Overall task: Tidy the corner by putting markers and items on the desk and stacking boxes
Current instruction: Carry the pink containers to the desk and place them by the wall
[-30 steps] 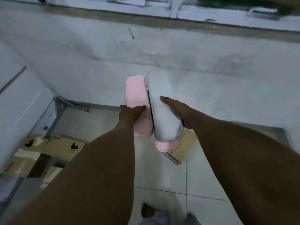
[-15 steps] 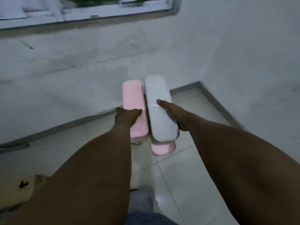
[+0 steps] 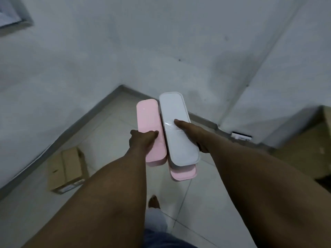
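I carry long narrow plastic boxes in front of me, above the tiled floor. My left hand [image 3: 143,142] grips a pink box [image 3: 149,122] from its left side, thumb on the lid. My right hand [image 3: 189,133] holds a white-lidded box [image 3: 176,122] stacked on another pink box [image 3: 184,173], thumb lying across the white lid and fingers hidden underneath. The two loads are side by side and touch along their long edges.
A room corner with grey skirting [image 3: 121,86] lies ahead. A small cardboard box [image 3: 67,169] sits on the floor at the left. Larger cardboard boxes [image 3: 308,145] stand at the right by the wall. My foot [image 3: 154,202] shows below the boxes.
The view has swung right from the window wall to the room corner. The cardboard boxes at the right came into sight. Both hands keep the same hold on the boxes.
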